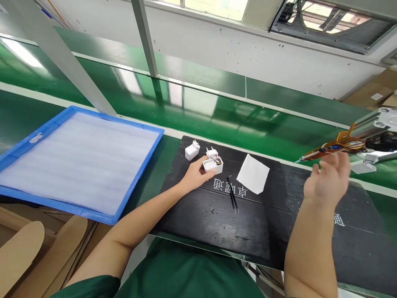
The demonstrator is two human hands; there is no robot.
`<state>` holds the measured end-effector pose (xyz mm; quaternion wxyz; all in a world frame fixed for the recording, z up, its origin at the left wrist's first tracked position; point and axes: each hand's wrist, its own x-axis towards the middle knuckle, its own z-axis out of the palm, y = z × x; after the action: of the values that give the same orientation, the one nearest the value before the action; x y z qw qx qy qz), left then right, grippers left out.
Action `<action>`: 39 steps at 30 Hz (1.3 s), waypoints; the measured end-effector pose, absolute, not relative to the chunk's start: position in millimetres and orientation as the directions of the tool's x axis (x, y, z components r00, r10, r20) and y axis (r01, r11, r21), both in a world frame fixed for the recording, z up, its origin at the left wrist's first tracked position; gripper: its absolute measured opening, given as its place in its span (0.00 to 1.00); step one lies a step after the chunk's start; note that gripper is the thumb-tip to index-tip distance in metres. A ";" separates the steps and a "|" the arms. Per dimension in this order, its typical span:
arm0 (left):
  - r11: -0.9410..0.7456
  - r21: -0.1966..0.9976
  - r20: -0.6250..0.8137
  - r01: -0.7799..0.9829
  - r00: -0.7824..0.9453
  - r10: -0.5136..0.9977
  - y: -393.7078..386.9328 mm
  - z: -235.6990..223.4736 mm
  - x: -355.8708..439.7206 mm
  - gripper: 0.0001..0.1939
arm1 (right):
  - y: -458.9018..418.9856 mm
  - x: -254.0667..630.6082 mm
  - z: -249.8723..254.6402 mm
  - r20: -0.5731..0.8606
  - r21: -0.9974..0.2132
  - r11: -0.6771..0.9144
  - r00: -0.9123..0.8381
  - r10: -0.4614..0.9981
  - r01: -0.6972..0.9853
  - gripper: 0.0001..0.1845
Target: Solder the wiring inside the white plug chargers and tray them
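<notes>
My left hand [194,175] is closed around an open white charger housing [213,166] on the black mat [217,223]. Wires and small parts show inside it, and a white piece with two plug pins [212,152] stands at its far edge. Beside it, farther left, sits another white charger [192,150]. My right hand [329,179] is raised at the right with its fingers apart, just below an orange tool with a thin pointed tip [327,151]. Whether the fingertips touch the tool cannot be made out. Black tweezers [232,194] lie between the hands.
A piece of white paper [253,174] lies on the mat. At the left is a blue-rimmed tray [139,177] with a white sheet inside. Metal posts [145,37] rise behind the bench. Cardboard pieces [21,254] stand below the tray. A metal arm [372,124] carries the orange tool.
</notes>
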<state>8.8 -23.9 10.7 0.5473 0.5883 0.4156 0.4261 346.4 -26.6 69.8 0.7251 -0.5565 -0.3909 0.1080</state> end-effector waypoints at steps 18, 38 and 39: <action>-0.088 0.977 0.039 0.194 0.242 0.969 -14.0 3.2 6.6 0.22 | -8.4 196.3 105.2 0.474 -0.870 0.485 -0.125 0.872 0.090 0.19; -0.246 0.957 0.208 0.155 0.228 0.951 -24.6 15.0 8.1 0.21 | -39.2 160.2 94.5 0.568 -0.817 0.565 -0.011 0.823 0.117 0.24; -0.249 0.956 0.210 0.153 0.231 0.950 -24.5 14.9 8.1 0.21 | -38.6 159.6 95.1 0.573 -0.814 0.570 -0.007 0.820 0.107 0.23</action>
<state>8.1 -24.5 14.9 0.4413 0.6486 0.4253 0.4512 159.6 -38.6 95.1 0.6063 -0.3586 -0.6461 0.2937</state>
